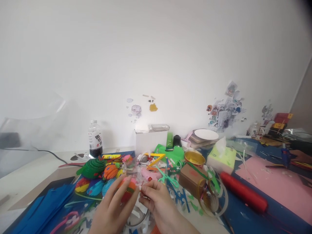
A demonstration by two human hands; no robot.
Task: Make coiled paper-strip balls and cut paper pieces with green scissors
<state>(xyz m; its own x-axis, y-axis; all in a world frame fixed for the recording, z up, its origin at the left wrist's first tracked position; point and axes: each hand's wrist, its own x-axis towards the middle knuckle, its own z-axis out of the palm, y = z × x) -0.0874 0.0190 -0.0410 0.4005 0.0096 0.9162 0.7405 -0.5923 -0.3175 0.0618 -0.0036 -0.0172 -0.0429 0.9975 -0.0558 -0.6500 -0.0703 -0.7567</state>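
My left hand (110, 206) curls round a small rounded craft piece (129, 187) in orange, red and green, partly hidden behind the fingers. At its right edge, my right hand (157, 200) has thumb and forefinger pinched together. Whatever lies in that pinch is too small to make out. Just beyond the hands are mint-green scissors (168, 178) and a pink tool-like object (149, 174). Left of them sit ridged paper crafts: a green dome (92, 168), an orange ball (110, 171) and blue pieces (96, 187). A tape roll (136, 218) lies below the hands.
A dark-drink bottle (95, 139) stands by the wall. Rightward are a brown box (191, 178), gold tin (195, 158), tissue pack (221, 160) and red roll (243, 191). Blue strips (46, 208) lie at left. Another person's hand (301, 156) shows far right.
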